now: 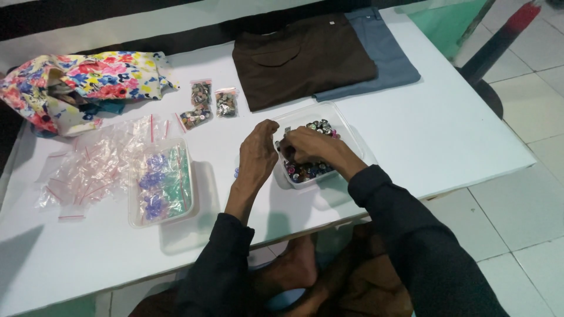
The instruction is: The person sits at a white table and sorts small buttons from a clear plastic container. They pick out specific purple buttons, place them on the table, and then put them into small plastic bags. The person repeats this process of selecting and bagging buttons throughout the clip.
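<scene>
Reaching: both bare hands meet at a clear shallow plastic tray of mixed small buttons [346, 126] on the white table [446, 135].
Right hand: the right hand [305, 147] lies inside the tray on the buttons, fingers curled down; what they pinch, if anything, cannot be told.
Left hand: the left hand [258, 154] rests at the tray's left rim, fingers bent toward the right hand; any hold is hidden.
Left of the hands: a second clear plastic box with purple and green pieces [161, 182], beside a heap of small empty zip bags with red seals [97, 164].
Behind: three small filled zip bags of buttons [207, 103], a flowered cloth bag [76, 85] at far left, a folded dark brown garment [302, 58] lying on a folded grey-blue garment [388, 53].
</scene>
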